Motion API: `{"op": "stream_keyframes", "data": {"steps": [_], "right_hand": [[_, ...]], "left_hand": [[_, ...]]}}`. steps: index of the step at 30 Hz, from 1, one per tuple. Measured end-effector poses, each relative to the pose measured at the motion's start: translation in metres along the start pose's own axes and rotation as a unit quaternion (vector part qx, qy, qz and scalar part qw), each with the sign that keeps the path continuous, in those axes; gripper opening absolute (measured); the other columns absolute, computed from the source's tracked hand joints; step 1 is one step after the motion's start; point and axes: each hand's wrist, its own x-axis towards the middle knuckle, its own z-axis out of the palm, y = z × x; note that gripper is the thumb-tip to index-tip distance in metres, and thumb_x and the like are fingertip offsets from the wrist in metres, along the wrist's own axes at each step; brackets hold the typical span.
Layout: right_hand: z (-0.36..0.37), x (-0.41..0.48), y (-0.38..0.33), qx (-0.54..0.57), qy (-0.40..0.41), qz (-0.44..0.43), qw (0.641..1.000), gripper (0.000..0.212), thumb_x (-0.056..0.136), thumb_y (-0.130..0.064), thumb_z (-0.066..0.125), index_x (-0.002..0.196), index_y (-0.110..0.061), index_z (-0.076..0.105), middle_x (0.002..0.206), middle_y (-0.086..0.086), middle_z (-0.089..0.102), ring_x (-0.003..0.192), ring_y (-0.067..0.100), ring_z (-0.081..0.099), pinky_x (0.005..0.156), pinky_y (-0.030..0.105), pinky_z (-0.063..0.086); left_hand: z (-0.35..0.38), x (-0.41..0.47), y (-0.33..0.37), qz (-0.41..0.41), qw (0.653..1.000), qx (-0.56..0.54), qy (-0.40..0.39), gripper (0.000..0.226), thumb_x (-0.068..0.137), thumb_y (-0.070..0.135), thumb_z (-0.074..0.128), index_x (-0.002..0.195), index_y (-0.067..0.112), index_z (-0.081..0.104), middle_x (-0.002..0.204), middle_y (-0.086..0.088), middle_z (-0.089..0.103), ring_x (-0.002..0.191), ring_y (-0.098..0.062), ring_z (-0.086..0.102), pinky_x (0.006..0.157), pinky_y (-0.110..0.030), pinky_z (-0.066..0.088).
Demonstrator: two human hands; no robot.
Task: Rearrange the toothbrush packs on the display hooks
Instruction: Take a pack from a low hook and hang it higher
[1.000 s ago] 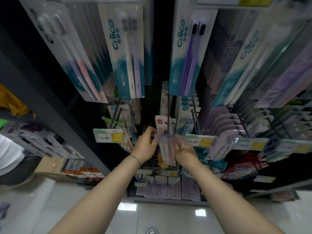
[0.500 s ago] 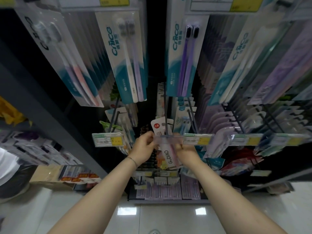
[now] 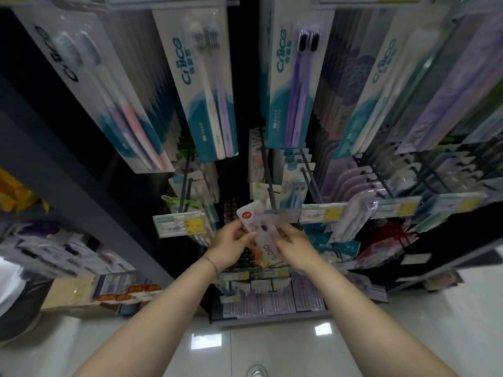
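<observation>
A white toothbrush pack [image 3: 262, 242] with a red round sticker and dark lettering sits tilted between my hands, just below the tip of a dark display hook [image 3: 268, 183]. My left hand [image 3: 231, 244] grips its left edge with curled fingers. My right hand [image 3: 295, 244] pinches its right side. A clear, empty price-tag holder [image 3: 277, 215] at the hook's tip lies across the pack's top. More packs [image 3: 265, 190] hang further back on the same hook.
Tall teal-and-white toothbrush packs [image 3: 206, 85] hang on the upper hooks. Price tags [image 3: 179, 224] flank the hook, with another tag [image 3: 322, 212] on the right. Lilac packs [image 3: 353, 197] fill the right-hand hooks. Low rows of packs [image 3: 266, 297] sit near the tiled floor [image 3: 272, 344].
The pack has come down and tilted, its top now at the hook's tip. Both hands dropped slightly with it.
</observation>
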Motion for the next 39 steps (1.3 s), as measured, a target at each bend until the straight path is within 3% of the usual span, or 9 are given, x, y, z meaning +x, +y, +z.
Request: {"op": "stream_keyframes", "data": {"steps": [3,6,10,16,23,27,29,35,39], "right_hand": [[-0.001,-0.002,0.008,-0.047,-0.029,-0.002,0.998,0.025,0.091,-0.018,0.056,0.116,-0.021,0.057,0.101,-0.002,0.062,0.082,0.008,0.058,0.064,0.015,0.045],[-0.003,-0.004,0.015,-0.093,-0.042,0.002,0.995,0.02,0.091,-0.022,0.057,0.109,-0.014,0.058,0.102,0.004,0.065,0.092,0.018,0.06,0.076,0.028,0.049],[-0.012,-0.012,0.027,-0.1,-0.057,-0.012,0.993,0.029,0.092,-0.018,0.057,0.121,-0.014,0.056,0.115,0.005,0.064,0.105,0.02,0.061,0.087,0.027,0.048],[-0.043,-0.031,0.042,-0.068,-0.042,-0.038,0.996,0.033,0.089,-0.012,0.061,0.121,-0.017,0.058,0.105,-0.003,0.063,0.095,0.012,0.06,0.08,0.021,0.046],[-0.106,-0.058,0.048,-0.042,-0.033,-0.083,0.995,0.021,0.091,-0.016,0.061,0.111,-0.017,0.061,0.098,-0.001,0.069,0.089,0.014,0.065,0.084,0.038,0.055],[-0.148,-0.075,0.046,-0.038,-0.015,-0.122,0.992,0.021,0.092,-0.012,0.06,0.113,-0.016,0.062,0.103,-0.004,0.067,0.092,0.01,0.063,0.079,0.024,0.052],[-0.17,-0.082,0.046,-0.032,-0.006,-0.138,0.99,0.019,0.092,-0.013,0.06,0.11,-0.016,0.063,0.104,-0.004,0.067,0.094,0.01,0.064,0.082,0.029,0.054],[-0.236,-0.103,0.05,0.023,0.046,-0.17,0.984,0.011,0.092,-0.018,0.061,0.093,-0.029,0.061,0.094,-0.008,0.069,0.088,0.008,0.066,0.078,0.031,0.055],[-0.278,-0.116,0.052,0.035,0.083,-0.175,0.98,0.01,0.093,-0.019,0.059,0.103,-0.018,0.062,0.097,-0.002,0.07,0.089,0.012,0.067,0.079,0.035,0.056]], "left_hand": [[0.001,-0.003,-0.004,0.001,0.999,0.023,-0.022,0.013,0.093,0.019,0.06,0.104,0.025,0.064,0.102,0.001,0.072,0.093,-0.013,0.067,0.089,-0.038,0.055],[0.008,-0.009,-0.003,0.004,0.998,0.048,-0.04,0.016,0.092,0.017,0.062,0.099,0.032,0.064,0.101,0.003,0.072,0.094,-0.011,0.068,0.09,-0.039,0.055],[0.02,-0.016,0.003,0.023,0.993,0.096,-0.06,0.018,0.092,0.017,0.062,0.109,0.018,0.065,0.101,-0.001,0.072,0.091,-0.011,0.068,0.085,-0.031,0.056],[0.049,-0.026,0.025,0.043,0.991,0.112,-0.052,0.018,0.089,0.018,0.066,0.105,0.01,0.068,0.098,-0.004,0.072,0.089,-0.013,0.068,0.083,-0.033,0.056],[0.097,-0.041,0.078,0.073,0.995,0.056,-0.031,0.024,0.086,0.011,0.068,0.109,0.019,0.066,0.09,0.003,0.071,0.075,-0.005,0.065,0.067,-0.021,0.052],[0.127,-0.045,0.109,0.099,0.992,0.067,-0.039,0.027,0.089,0.015,0.065,0.114,0.025,0.065,0.103,0.008,0.071,0.094,-0.005,0.066,0.083,-0.026,0.054],[0.142,-0.046,0.123,0.113,0.99,0.075,-0.031,0.028,0.09,0.019,0.065,0.117,0.026,0.065,0.107,0.009,0.071,0.098,-0.007,0.066,0.088,-0.033,0.055],[0.192,-0.045,0.174,0.159,0.986,0.033,0.029,0.011,0.089,0.017,0.066,0.101,0.017,0.067,0.098,0.003,0.072,0.091,-0.009,0.068,0.084,-0.034,0.057],[0.227,-0.038,0.207,0.177,0.984,0.006,0.027,0.01,0.088,0.014,0.067,0.099,0.012,0.067,0.098,-0.002,0.072,0.092,-0.013,0.068,0.084,-0.032,0.057]]}}
